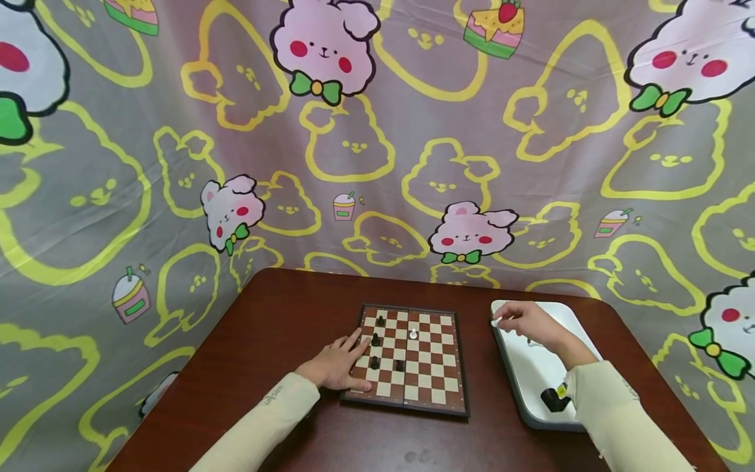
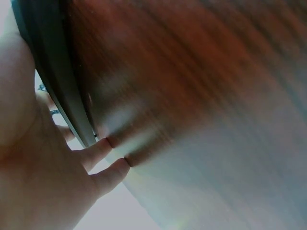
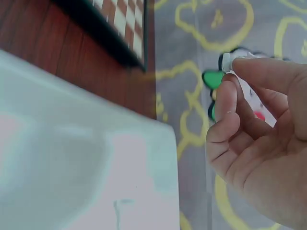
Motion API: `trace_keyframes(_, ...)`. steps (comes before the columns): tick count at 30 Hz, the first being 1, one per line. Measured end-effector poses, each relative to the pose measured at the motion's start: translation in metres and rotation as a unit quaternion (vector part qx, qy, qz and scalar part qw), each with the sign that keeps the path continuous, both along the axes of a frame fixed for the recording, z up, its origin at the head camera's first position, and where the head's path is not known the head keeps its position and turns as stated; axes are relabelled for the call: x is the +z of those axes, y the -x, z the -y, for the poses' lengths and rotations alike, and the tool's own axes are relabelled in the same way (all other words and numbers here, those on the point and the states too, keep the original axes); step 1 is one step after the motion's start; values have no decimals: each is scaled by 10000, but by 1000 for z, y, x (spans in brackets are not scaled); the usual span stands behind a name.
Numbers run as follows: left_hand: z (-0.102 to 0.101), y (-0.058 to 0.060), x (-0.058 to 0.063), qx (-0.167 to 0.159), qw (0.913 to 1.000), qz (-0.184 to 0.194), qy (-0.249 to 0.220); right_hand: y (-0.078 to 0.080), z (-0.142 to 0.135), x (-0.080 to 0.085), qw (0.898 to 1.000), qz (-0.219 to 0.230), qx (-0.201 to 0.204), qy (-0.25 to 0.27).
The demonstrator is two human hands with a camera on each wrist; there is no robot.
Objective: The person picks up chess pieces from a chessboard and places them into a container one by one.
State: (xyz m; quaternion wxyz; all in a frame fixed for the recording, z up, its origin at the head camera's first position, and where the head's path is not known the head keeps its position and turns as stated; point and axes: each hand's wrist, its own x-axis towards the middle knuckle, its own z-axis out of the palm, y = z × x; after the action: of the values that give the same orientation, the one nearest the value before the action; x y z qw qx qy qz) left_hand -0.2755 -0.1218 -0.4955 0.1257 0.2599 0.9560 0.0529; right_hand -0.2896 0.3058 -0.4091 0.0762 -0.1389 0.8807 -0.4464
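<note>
A brown-and-cream chessboard (image 1: pixel 433 357) with a dark frame lies on the table. My left hand (image 1: pixel 337 366) rests on its left edge, fingers spread and mostly straight; the left wrist view shows fingertips (image 2: pixel 125 163) past the dark rim. Several black chess pieces (image 1: pixel 375 362) stand on the board's left half, and one white chess piece (image 1: pixel 413 334) stands near the middle seam. Above the far left corner of a white tray (image 1: pixel 525 373), my right hand (image 1: pixel 533 322) pinches a white chess piece (image 3: pixel 227 62) between thumb and index finger; part of that piece is hidden.
A small white item (image 1: pixel 533 343) lies in the tray, partly covered by the right hand. Near the right cuff is a black object (image 1: pixel 553 400) with a yellow label. A patterned curtain (image 1: pixel 377 196) hangs behind the dark wooden table (image 1: pixel 283 314).
</note>
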Motion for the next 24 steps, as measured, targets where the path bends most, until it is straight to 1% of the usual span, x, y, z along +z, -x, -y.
trace_keyframes(3, 0, -1, 1, 22, 10000, 14, -27, 1, -15, -3, 10000, 34, -42, 18)
trace_keyframes(6, 1, -1, 0, 13, 10000, 12, -49, 2, -27, -9, 9998, 102, -185, -68)
trace_keyframes(12, 0, -1, -2, 25, 10000, 46, -70, 4, -40, -20, 9983, 340, -458, -84)
trace_keyframes(17, 1, 0, -2, 5, 10000, 32, -7, 4, -42, -22, 9979, 316, -556, -42)
trace_keyframes(20, 1, 1, -2, 9, 10000, 40, -9, 3, -38, -19, 9980, 257, -580, -46)
trace_keyframes(24, 1, 1, -1, 1, 10000, 86, -22, 1, -28, -13, 9988, 162, -468, -44)
